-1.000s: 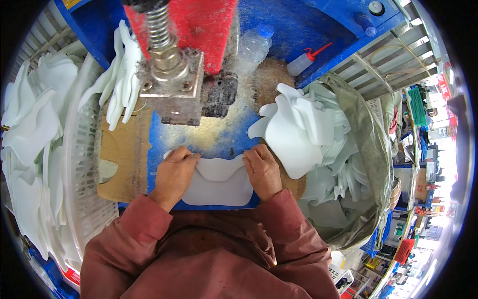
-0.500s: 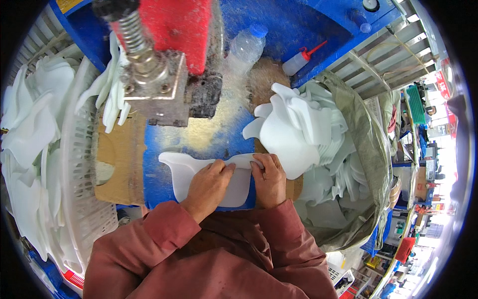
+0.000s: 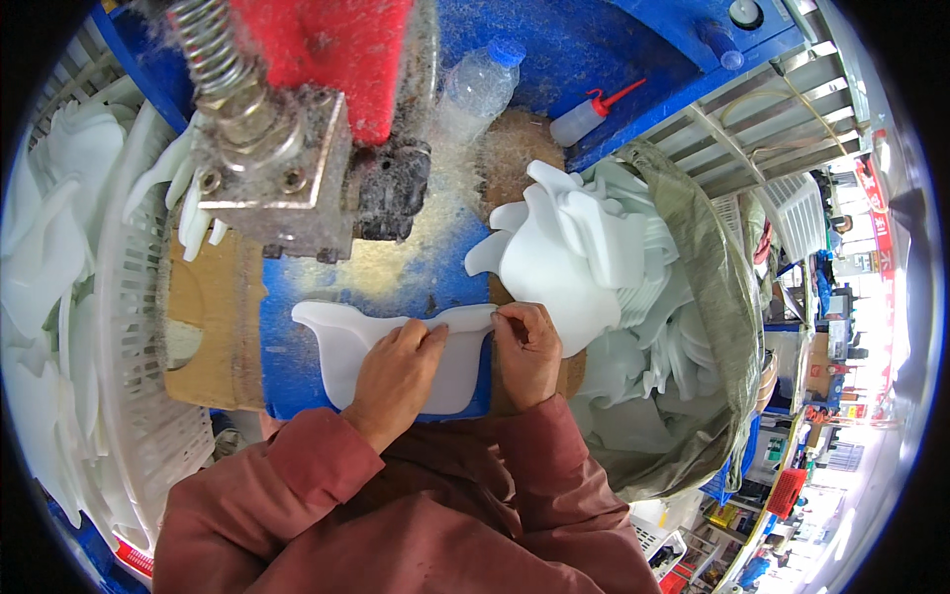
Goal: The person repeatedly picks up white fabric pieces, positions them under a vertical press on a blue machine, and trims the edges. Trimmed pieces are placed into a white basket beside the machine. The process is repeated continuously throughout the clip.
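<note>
A thin white foam-like piece (image 3: 341,351) with a curved outline lies on the blue work surface (image 3: 280,371) in front of me. My left hand (image 3: 396,376) rests over its middle, thumb and fingers closed on the rolled or folded upper edge. At the right end of that edge, my right hand (image 3: 527,354) pinches the corner between thumb and fingertips. Just beyond my right hand rises a stack of similar white pieces (image 3: 559,262). The machine's metal head block (image 3: 287,188) stands above and left of my hands, touching neither.
White pieces fill a white perforated basket (image 3: 148,327) on the left. More lie in a grey-green sack (image 3: 717,267) on the right. A clear bottle with a blue cap (image 3: 482,84) and a red-tipped squeeze bottle (image 3: 577,123) stand behind. Brown cardboard (image 3: 213,317) borders the work surface.
The whole view has shifted slightly. My right hand has slid a little outward along the edge to the piece's right end. My left hand keeps its place on the piece.
</note>
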The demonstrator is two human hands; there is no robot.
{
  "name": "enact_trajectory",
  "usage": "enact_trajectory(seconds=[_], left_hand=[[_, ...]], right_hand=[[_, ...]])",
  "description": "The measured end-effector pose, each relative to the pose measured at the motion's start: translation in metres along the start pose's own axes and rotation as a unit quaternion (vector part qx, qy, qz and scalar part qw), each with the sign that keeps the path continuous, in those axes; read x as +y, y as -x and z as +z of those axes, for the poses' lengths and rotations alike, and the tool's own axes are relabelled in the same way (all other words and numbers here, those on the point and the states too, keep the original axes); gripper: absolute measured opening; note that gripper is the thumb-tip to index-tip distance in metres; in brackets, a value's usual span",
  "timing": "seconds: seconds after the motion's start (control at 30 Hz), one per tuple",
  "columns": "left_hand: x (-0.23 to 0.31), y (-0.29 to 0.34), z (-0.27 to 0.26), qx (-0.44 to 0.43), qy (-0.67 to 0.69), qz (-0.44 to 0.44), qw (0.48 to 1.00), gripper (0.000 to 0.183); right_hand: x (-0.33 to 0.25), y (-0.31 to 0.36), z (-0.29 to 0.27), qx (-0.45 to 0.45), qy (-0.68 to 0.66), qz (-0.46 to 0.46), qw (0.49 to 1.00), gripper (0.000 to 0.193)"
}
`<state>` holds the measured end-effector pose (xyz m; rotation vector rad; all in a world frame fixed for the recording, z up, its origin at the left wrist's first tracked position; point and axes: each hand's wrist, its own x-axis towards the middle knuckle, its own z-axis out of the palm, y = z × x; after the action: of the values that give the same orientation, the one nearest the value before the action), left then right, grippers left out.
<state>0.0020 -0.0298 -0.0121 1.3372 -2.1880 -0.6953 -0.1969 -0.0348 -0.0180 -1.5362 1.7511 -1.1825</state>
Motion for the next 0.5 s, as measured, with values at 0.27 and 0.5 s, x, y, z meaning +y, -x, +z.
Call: enact_trajectory(seconds=[0.27, 0.5], left_hand=[[0.002, -0.001, 0.005, 0.035, -0.014, -0.009, 0.999, 0.027], [0.002, -0.005, 0.009, 0.034, 0.012, -0.018, 0.999, 0.026]], right_hand=[[0.007, -0.004, 0.003, -0.001, 0.048, -0.024, 0.999, 0.009], [0.017, -0.009, 0.004, -0.016, 0.107, -0.013, 0.994, 0.006]])
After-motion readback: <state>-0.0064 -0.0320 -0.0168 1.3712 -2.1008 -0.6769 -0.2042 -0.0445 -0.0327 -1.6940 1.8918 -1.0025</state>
